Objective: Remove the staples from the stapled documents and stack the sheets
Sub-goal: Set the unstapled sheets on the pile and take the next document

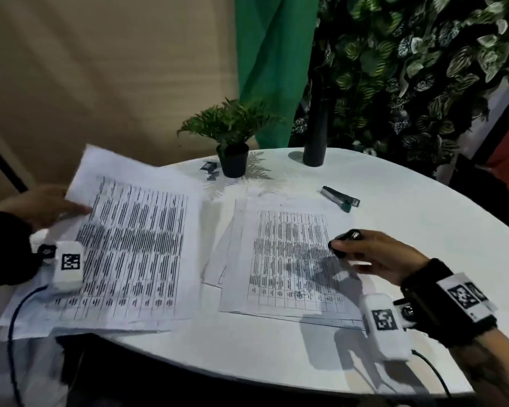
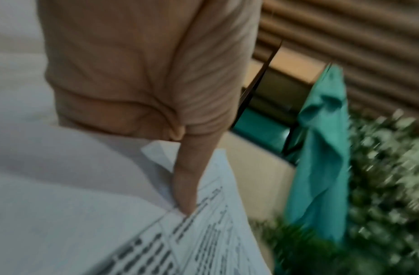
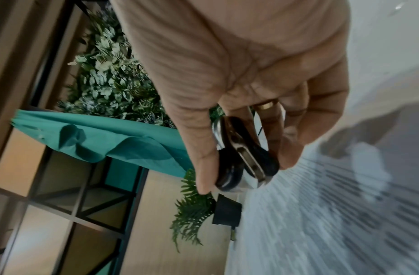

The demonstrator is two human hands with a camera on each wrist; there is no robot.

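Observation:
A printed table document point(image 1: 135, 242) lies at the table's left, its far corner lifted off the surface. My left hand point(image 1: 46, 210) pinches that corner, thumb on top; the left wrist view shows the thumb point(image 2: 185, 188) pressing the sheet point(image 2: 213, 232). A loose stack of printed sheets point(image 1: 288, 259) lies in the middle. My right hand point(image 1: 373, 257) hovers over the stack's right edge and grips a black and chrome staple remover point(image 1: 347, 240). In the right wrist view the staple remover point(image 3: 243, 158) sits between thumb and fingers above the printed sheets point(image 3: 333, 214).
The round white table point(image 1: 409, 224) carries a small potted fern point(image 1: 232, 142), a dark bottle point(image 1: 315, 133) and a stapler point(image 1: 340, 198) at the back. Small dark clips point(image 1: 210, 168) lie by the pot. A green cloth and a leafy wall stand behind.

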